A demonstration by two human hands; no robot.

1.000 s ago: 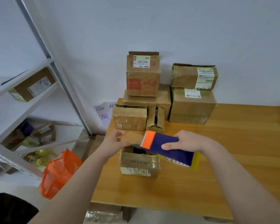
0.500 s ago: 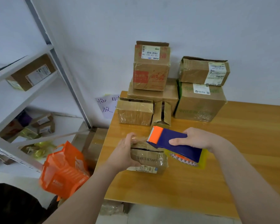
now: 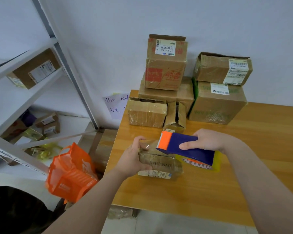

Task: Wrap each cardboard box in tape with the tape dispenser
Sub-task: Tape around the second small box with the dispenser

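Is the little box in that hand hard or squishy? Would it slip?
Probably a bit squishy: the small box looks crumpled and dented. Likely light too, since it is small and the left hand grips it alone. Its shiny taped surface might make it somewhat slippery.

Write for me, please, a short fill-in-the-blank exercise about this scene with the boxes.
The right hand holds the tape dispenser, whose body is ____.
The left hand grips a small box made of ____.
The bag beside the table is coloured ____.
Missing words: blue; cardboard; orange.
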